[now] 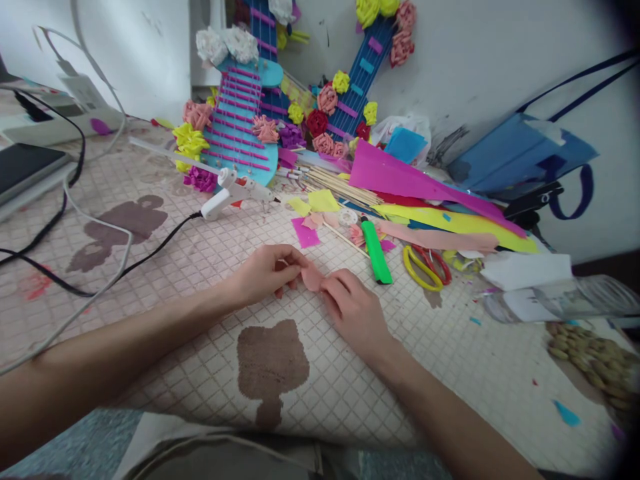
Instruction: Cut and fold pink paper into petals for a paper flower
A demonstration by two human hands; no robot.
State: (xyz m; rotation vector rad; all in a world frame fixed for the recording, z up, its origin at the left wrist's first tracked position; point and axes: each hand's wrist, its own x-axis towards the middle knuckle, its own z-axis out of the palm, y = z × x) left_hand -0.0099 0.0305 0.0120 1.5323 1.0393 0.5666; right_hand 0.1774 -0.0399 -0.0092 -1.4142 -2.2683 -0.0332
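Busy counter (165, 267) here under a quilted cloth. At the back, a blue guitar-shaped craft (245, 127) studded with paper flowers. Just in front of it lies the white glue gun (235, 190), its black cable (150, 250) trailing off to the left. Beyond the hands sit a magenta paper square (305, 233), a green marker (376, 252) and the yellow-handled scissors (423, 267), with bamboo skewers (340, 187) and big coloured sheets (400, 177) heaped behind. All of it is near, but nothing crosses the hands.

Centre of the counter: left hand (265, 270) and right hand (353, 307) meet over the cloth. Between them is a small pink paper piece (313, 277), pale, soft-edged and mostly hidden by fingers. Each hand's grip is pinched together on it, left from one side, right from the other, low over the cloth.
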